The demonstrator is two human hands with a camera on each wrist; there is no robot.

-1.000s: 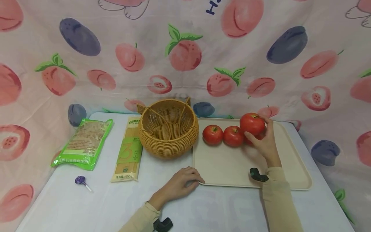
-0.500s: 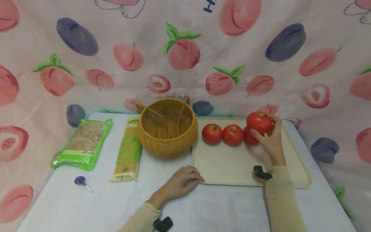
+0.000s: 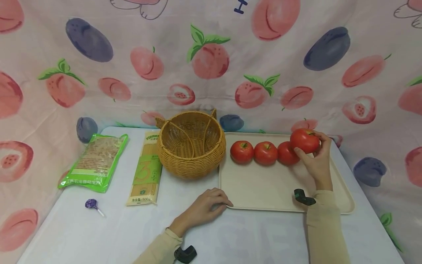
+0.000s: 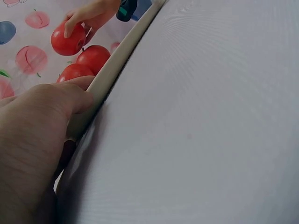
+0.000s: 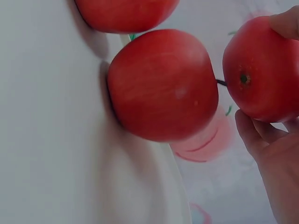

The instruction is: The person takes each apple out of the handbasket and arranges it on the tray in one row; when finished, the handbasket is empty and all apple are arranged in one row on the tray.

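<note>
My right hand [image 3: 319, 163] grips a red apple [image 3: 302, 140] between thumb and fingers, raised over the right part of a cream tray [image 3: 257, 189]. In the right wrist view the held apple [image 5: 261, 70] shows its dark blossom end, just above another apple [image 5: 161, 86] standing on the tray. Three apples sit in a row along the back of the tray: a left one [image 3: 242, 152], a middle one [image 3: 265, 153] and a right one [image 3: 287, 153]. At the tray's near left corner my left hand [image 3: 206, 207] pinches the rim [image 4: 112, 70] with thumb and fingers.
A wicker basket [image 3: 189, 167] stands just left of the tray. Further left lie a pack of dried noodles [image 3: 144, 179], a green-edged bag [image 3: 95, 159] and a purple lollipop [image 3: 91, 204]. A fruit-print cloth [image 3: 211, 91] hangs behind the table.
My right hand has carried the held apple rightward, from over the right apple of the row to beside it, uncovering more of that apple. My left hand has stayed at the tray corner.
</note>
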